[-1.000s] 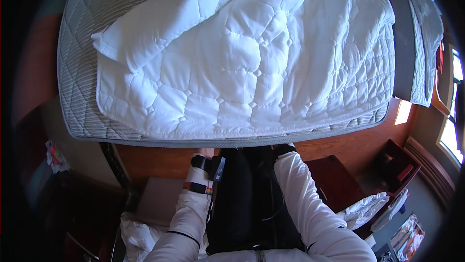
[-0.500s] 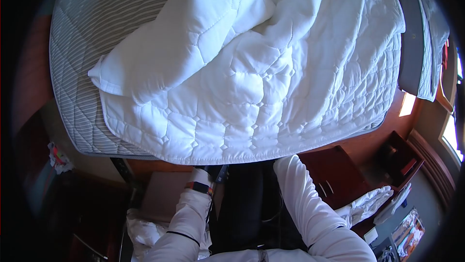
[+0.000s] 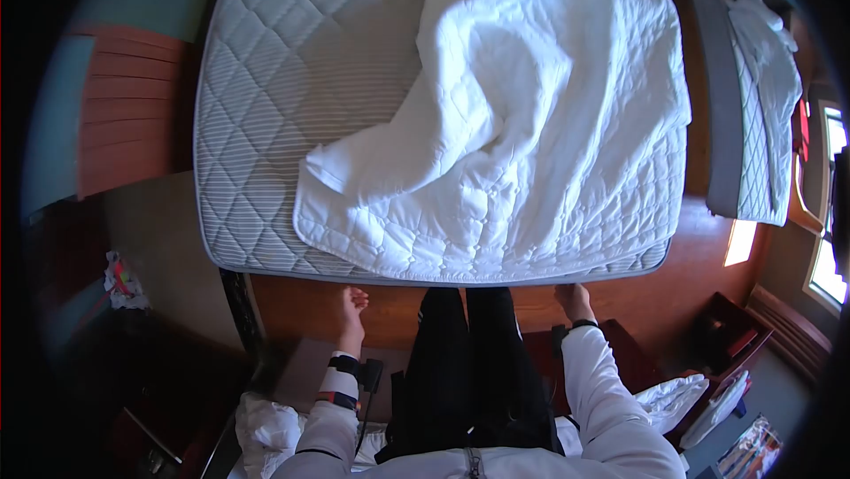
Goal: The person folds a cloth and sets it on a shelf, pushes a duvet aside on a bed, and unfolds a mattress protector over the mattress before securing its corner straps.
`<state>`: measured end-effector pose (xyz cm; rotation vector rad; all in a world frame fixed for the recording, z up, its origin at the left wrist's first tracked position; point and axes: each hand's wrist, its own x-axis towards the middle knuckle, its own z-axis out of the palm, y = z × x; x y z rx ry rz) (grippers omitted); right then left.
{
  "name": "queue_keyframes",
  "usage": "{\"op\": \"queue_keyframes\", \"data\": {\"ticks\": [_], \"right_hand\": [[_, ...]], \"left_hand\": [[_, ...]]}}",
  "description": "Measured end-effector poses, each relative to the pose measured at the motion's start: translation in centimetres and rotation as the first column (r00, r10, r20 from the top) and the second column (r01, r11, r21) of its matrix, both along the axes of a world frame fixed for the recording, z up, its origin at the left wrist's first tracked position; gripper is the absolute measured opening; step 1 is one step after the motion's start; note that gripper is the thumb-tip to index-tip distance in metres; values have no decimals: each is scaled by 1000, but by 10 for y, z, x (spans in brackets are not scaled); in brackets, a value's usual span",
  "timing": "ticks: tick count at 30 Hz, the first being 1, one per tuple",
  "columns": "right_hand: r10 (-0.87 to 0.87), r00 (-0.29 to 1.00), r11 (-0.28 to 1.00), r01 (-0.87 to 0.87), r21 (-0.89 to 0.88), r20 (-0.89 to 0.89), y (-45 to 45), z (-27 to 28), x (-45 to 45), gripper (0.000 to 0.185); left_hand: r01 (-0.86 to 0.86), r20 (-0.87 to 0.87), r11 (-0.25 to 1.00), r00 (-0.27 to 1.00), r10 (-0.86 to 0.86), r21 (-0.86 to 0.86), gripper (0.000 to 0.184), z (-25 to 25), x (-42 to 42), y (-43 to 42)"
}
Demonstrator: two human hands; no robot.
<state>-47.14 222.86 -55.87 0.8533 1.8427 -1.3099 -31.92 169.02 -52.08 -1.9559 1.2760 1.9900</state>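
Rumpled white quilt [image 3: 531, 169] spread over part of a striped mattress [image 3: 266, 125], left hand [image 3: 351, 308] released and loosely curled near its edge, right hand [image 3: 578, 304] partly hidden there, its grip cannot be told, brown floor [image 3: 695, 253] seen below.

Mattress [image 3: 257, 142] straight ahead of the person. Quilt [image 3: 540, 169] on it, over the middle and right; left part uncovered. Left hand [image 3: 352, 304] just this side of the near edge, left of the legs [image 3: 469, 355]. Right hand [image 3: 576, 304] at the same edge, right of the legs; contact unclear. Second mattress [image 3: 751, 116] off to the right, apart, bedding [image 3: 768, 58] on top. Window [image 3: 823, 258] beyond it, far right. Linen bundle [image 3: 266, 430] near the left elbow.
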Motion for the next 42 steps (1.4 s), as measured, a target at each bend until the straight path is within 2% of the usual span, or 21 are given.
{"op": "queue_keyframes", "data": {"ticks": [1,2,3,4,5,6,7,8,9,11,12,16,17,19,23,25,29,33,35,38,42], "right_hand": [[-364,894,910,401,-104,262,-2,29,-15,30],[-291,919,956,292,37,267,-13,64,-22,31],[-81,954,997,74,34,290,-9,91,-21,33],[-113,910,986,153,-69,398,26,77,-8,32],[-24,940,995,57,-85,340,39,88,4,30],[552,810,821,-569,39,198,60,82,14,28],[233,927,971,-239,-15,294,60,105,13,28],[127,932,981,-168,96,339,49,140,2,28],[106,948,989,-133,70,300,52,160,-3,29],[105,957,989,-129,73,270,61,183,-29,28],[111,962,989,-131,67,248,58,200,-44,27],[200,962,972,-219,86,187,24,227,-136,25],[227,962,967,-241,87,151,8,233,-163,24],[403,912,915,-402,-30,79,-29,222,-212,26],[628,766,718,-639,-276,-142,-183,268,-259,39],[747,657,593,-727,-347,-99,-268,290,-261,45],[981,161,123,-947,-296,-108,-397,317,-221,55],[916,-372,-397,-896,-198,-151,-457,310,-165,58],[916,-242,-335,-899,-281,-320,-467,273,-147,49],[962,-133,-170,-975,-144,-237,-462,289,-132,37],[889,-284,-327,-943,-65,-360,-461,289,-145,27]], "left_hand": [[-24,-49,995,999,19,-92,30,19,-9,-14],[-62,-89,990,995,52,-124,31,36,-24,-24],[-100,-129,983,988,81,-151,33,51,-37,-34],[-103,-206,985,976,73,-136,44,53,-44,-45],[-95,-186,989,980,73,-110,46,53,-51,-53],[-87,-175,993,982,71,-85,49,52,-60,-60],[-83,-174,995,982,72,-61,52,48,-74,-67],[-65,-183,998,981,65,6,57,44,-83,-72],[-121,-185,991,974,131,63,46,41,-94,-75],[44,-174,996,983,-58,-80,31,30,-113,-72],[23,-246,981,967,-71,-191,21,35,-124,-68],[151,-282,957,934,-220,-248,18,114,-161,-42],[262,-299,921,889,-347,-288,21,115,-160,-39],[340,-331,746,736,-590,-573,35,140,-156,-21],[618,-139,532,568,-811,-579,33,200,-138,13],[718,-69,423,467,-882,-552,35,260,-136,33],[836,0,207,240,-971,-509,36,311,-145,51],[851,12,103,127,-992,-515,48,322,-151,56],[776,2,85,110,-994,-625,52,307,-140,50],[740,-69,78,43,-997,-668,49,307,-138,30],[772,-197,32,-122,-973,-635,55,292,-152,-4]]}}
